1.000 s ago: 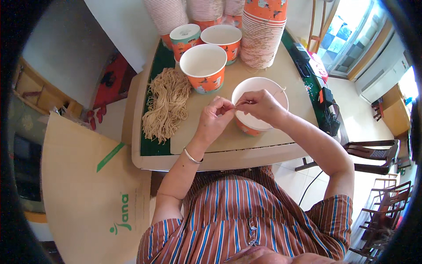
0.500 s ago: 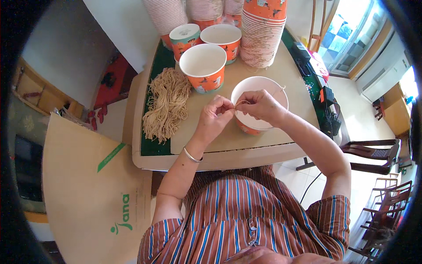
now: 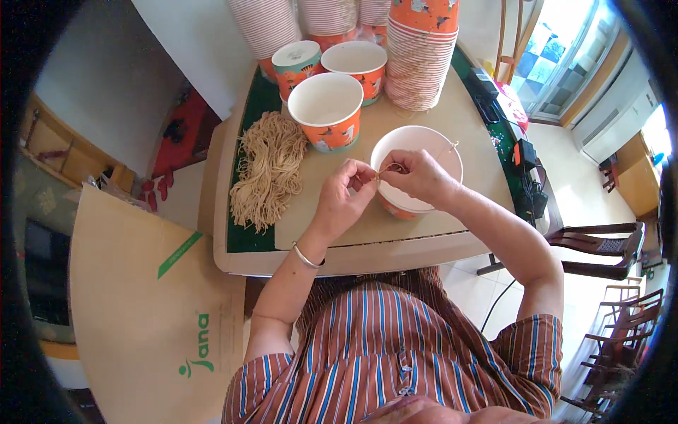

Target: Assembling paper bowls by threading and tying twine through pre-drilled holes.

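Note:
A white-lined orange paper bucket (image 3: 434, 152) stands upright before me near the table's front. A thin beige string (image 3: 446, 150) shows at its far right rim. My left hand (image 3: 345, 194), with a silver bangle on the wrist, is closed in a pinch at the bucket's left rim. Opposite it, the thumb and fingers of my right hand (image 3: 418, 177) are closed over the opening. Both hold string, their fingertips almost touching; the fingers hide how it is tied or threaded. To the left lies a loose bundle of beige strings (image 3: 265, 173).
Two open orange buckets (image 3: 326, 99) (image 3: 360, 60) and an upturned one (image 3: 296, 55) stand behind. Tall stacks of nested buckets (image 3: 420, 63) line the back. Cables and black adapters (image 3: 530, 201) run along the right edge. A large cardboard sheet (image 3: 141, 304) leans at the left front.
My right hand has shifted very slightly and its fingers have turned a little, a small loop of string now showing by them. My left hand stays at the rim, still pinching.

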`<control>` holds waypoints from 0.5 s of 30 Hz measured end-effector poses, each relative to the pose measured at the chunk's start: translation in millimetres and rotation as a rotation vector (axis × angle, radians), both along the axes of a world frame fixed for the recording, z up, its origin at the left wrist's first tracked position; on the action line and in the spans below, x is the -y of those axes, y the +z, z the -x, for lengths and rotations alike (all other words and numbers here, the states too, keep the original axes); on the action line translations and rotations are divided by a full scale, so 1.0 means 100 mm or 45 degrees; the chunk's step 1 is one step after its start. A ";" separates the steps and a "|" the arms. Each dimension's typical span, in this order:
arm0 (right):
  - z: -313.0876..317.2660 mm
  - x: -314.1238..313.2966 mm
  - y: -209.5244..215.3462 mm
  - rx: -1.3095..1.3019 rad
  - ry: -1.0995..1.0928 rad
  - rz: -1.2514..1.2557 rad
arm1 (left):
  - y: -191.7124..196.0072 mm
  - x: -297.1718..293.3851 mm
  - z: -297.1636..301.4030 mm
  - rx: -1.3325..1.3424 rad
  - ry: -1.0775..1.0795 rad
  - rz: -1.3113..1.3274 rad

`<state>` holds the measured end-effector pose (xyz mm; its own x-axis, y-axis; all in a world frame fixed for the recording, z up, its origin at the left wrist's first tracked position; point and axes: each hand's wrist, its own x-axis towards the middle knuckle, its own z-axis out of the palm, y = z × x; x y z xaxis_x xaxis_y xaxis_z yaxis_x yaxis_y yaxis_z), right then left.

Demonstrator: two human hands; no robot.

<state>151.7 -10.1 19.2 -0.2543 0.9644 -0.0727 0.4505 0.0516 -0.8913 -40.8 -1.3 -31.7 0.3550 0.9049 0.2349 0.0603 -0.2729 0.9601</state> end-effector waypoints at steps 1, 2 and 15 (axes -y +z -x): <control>-0.01 0.00 -0.02 0.008 0.004 -0.031 | 0.01 0.00 0.00 -0.033 0.013 0.016; -0.02 -0.01 -0.05 0.015 0.008 -0.062 | 0.02 0.01 -0.01 -0.033 0.014 0.018; -0.04 -0.03 -0.19 0.000 0.046 -0.148 | 0.07 -0.03 -0.01 -0.203 0.076 -0.297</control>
